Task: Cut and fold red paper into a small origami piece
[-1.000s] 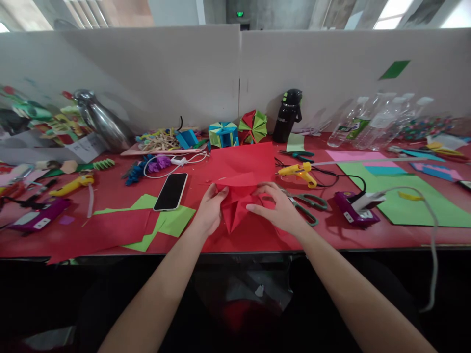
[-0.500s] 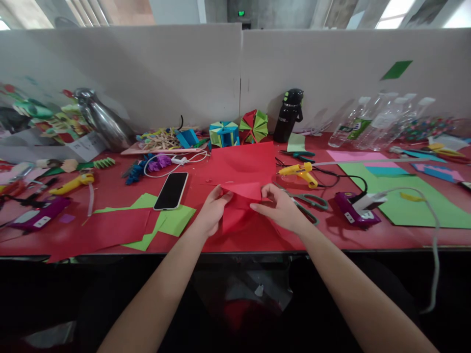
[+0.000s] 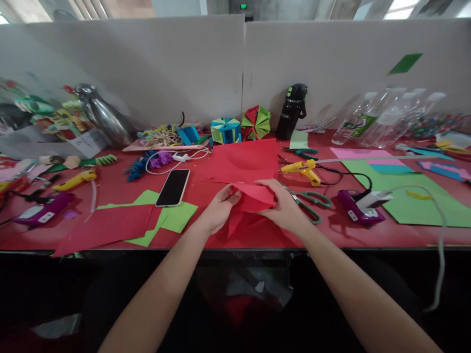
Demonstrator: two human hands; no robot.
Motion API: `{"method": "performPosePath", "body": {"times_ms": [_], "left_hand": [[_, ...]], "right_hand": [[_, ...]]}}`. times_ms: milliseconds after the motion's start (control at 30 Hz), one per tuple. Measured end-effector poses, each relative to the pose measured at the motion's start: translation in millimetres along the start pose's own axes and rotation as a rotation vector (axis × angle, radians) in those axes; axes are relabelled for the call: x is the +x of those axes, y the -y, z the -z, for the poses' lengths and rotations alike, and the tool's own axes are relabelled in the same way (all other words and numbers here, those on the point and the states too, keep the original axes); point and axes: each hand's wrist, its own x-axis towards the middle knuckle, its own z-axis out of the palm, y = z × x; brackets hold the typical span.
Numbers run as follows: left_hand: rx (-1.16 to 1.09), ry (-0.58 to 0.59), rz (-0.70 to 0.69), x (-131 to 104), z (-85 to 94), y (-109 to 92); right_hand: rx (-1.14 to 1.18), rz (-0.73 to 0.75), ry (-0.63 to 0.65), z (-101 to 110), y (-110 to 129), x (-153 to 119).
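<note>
Between my hands, just above the front of the red table, is a piece of red paper (image 3: pixel 253 197), bent over so that a curved flap stands toward me. My left hand (image 3: pixel 221 210) pinches its left side with thumb and fingers. On the right side my right hand (image 3: pixel 281 203) grips the same paper, its fingers along the top edge and the thumb beneath. Behind it a larger sheet of red paper (image 3: pixel 245 159) lies flat. Scissors (image 3: pixel 312 200) with grey-green handles rest right beside my right hand.
A phone (image 3: pixel 172 188) lies on green sheets at left, near more red paper (image 3: pixel 106 228). To the right are a yellow glue gun (image 3: pixel 302 169), a purple power strip (image 3: pixel 358 208) and a green sheet (image 3: pixel 423 198). A black bottle (image 3: pixel 290 115) stands by the partition.
My right hand has shifted its grip, its fingers now reaching over the top of the red paper. The paper has gone from flatter to visibly bent. The view has shifted slightly.
</note>
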Motion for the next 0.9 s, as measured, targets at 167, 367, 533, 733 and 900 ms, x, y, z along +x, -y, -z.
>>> {"method": "performPosePath", "body": {"times_ms": [167, 367, 533, 733, 900], "left_hand": [[0.133, 0.065, -0.186, 1.1, 0.8, -3.1], [0.391, 0.075, -0.265, -6.4, -0.2, -7.3], [0.400, 0.118, -0.214, -17.4, -2.4, -16.4], [0.511, 0.277, -0.190, -20.9, -3.6, -30.2], [0.687, 0.219, -0.243, -22.7, -2.4, -31.0]], "right_hand": [[-0.158, 0.003, 0.094, 4.7, 10.2, -2.6], [-0.220, -0.025, 0.052, -7.1, 17.4, -8.9], [-0.040, -0.165, 0.023, -11.8, 21.3, -7.9], [0.062, -0.280, -0.132, -8.0, 24.6, -1.9], [0.141, -0.386, -0.196, -6.6, 22.6, 0.3]]}}
